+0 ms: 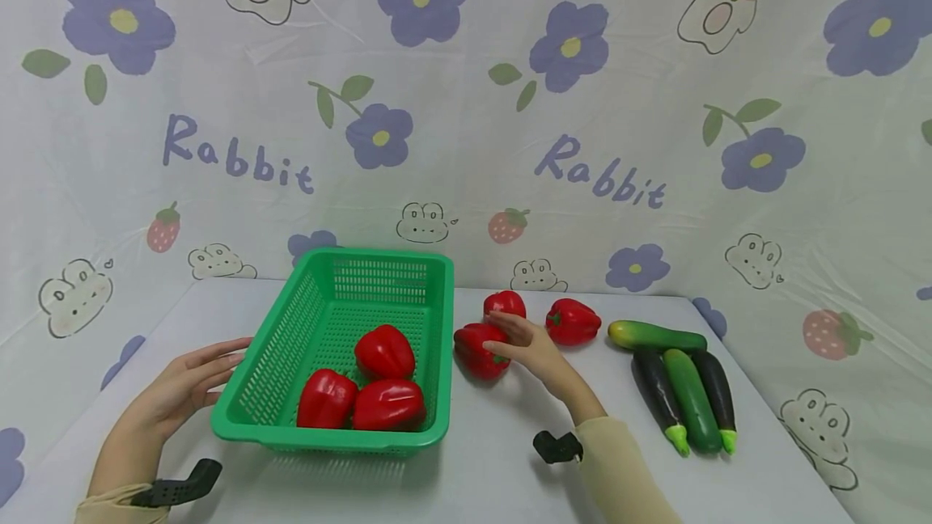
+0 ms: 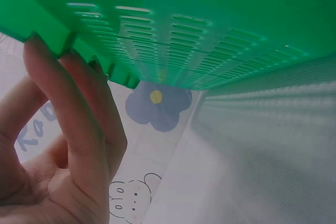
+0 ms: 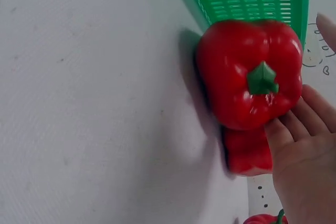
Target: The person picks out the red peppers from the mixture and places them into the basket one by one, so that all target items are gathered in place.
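Observation:
A green slotted plastic basket [image 1: 442, 330] stands on the white table, with three red bell peppers inside, one of them a pepper [image 1: 384, 352] lying behind the other two. At the basket's left side is my left hand [image 1: 178, 386], its fingertips [image 2: 39, 51] touching the rim from outside. My right hand [image 1: 535, 350] reaches to a red bell pepper [image 3: 247, 72] just right of the basket. Its fingers lie beside the pepper while the thumb stands apart from it. Behind that pepper sits another bell pepper [image 1: 505, 302], partly covered by the right hand.
Farther right lies one more red bell pepper [image 1: 573, 322]. Beyond it are a yellow-green cucumber-like vegetable [image 1: 655, 336], a dark eggplant [image 1: 658, 395], a green one [image 1: 690, 399] and a second eggplant [image 1: 715, 395]. A printed cloth [image 1: 466, 103] hangs behind the table.

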The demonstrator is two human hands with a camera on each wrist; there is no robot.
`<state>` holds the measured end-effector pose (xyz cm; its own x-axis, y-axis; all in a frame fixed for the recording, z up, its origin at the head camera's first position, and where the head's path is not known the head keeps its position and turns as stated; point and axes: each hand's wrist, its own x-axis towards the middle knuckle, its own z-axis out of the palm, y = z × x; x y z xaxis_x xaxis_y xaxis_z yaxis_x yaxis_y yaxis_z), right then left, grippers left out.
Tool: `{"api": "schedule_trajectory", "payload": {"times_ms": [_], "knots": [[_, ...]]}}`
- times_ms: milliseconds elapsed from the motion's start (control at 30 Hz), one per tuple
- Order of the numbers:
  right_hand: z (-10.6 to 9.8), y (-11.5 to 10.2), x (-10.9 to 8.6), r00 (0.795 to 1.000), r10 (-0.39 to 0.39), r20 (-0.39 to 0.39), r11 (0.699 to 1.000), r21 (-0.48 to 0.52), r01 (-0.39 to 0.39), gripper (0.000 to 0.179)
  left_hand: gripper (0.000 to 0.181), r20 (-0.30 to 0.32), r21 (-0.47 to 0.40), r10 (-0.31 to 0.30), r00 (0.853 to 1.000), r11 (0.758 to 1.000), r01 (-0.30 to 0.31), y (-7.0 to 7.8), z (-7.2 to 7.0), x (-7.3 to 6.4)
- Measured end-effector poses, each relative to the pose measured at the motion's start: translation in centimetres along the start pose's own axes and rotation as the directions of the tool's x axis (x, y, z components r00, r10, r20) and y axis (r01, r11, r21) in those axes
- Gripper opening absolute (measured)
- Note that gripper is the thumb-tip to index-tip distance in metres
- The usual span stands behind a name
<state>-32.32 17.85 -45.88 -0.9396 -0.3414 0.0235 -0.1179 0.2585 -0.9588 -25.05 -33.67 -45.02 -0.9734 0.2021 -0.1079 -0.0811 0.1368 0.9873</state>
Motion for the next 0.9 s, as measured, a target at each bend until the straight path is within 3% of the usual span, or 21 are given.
{"api": "schedule_trajectory", "payload": {"times_ms": [233,900], "knots": [[0.5,0.4,-0.1,0.995,0.090,-0.030,0.995,-0.039,-0.092,0.070,0.035,-0.001,-0.003,-0.001,1.000,1.000,0.001,-0.1,0.0,0.0],[1.3,1.8,0.1,0.996,0.089,-0.021,0.992,-0.093,-0.090,0.077,0.032,0.002,-0.015,0.007,1.000,1.000,-0.007,-0.2,0.0,0.1]]}}
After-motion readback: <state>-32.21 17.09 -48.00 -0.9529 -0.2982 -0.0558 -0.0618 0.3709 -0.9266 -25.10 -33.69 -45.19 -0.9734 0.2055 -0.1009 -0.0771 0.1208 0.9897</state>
